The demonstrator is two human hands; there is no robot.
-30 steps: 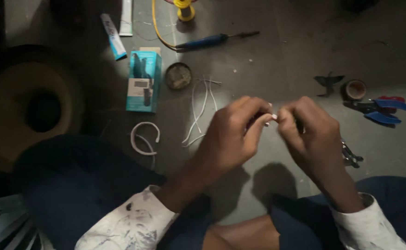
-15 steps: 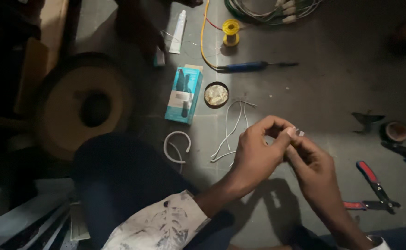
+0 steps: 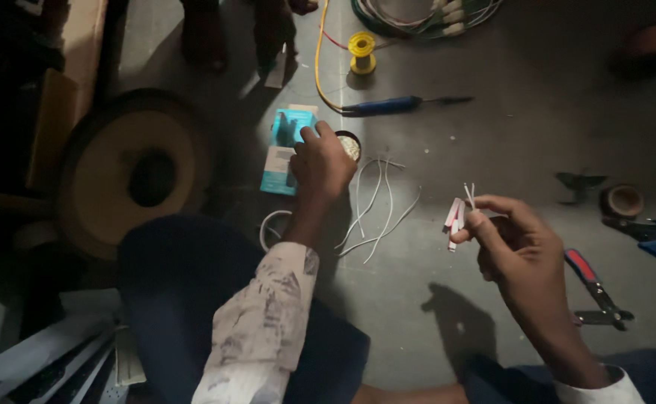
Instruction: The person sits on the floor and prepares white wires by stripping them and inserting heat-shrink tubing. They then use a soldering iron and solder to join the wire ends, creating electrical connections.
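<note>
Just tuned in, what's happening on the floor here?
A person sits on the floor among tools. The right hand pinches a small bundle of white wire ends. The left hand reaches to a small round tin beside a teal box. Loose white wires lie between the hands, red-handled pliers at right.

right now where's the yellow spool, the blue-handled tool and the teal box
yellow spool [image 3: 361, 51], head view, on its upper flange
blue-handled tool [image 3: 382, 106], head view, on the middle of the blue handle
teal box [image 3: 286, 133], head view, on its upper teal face
</note>
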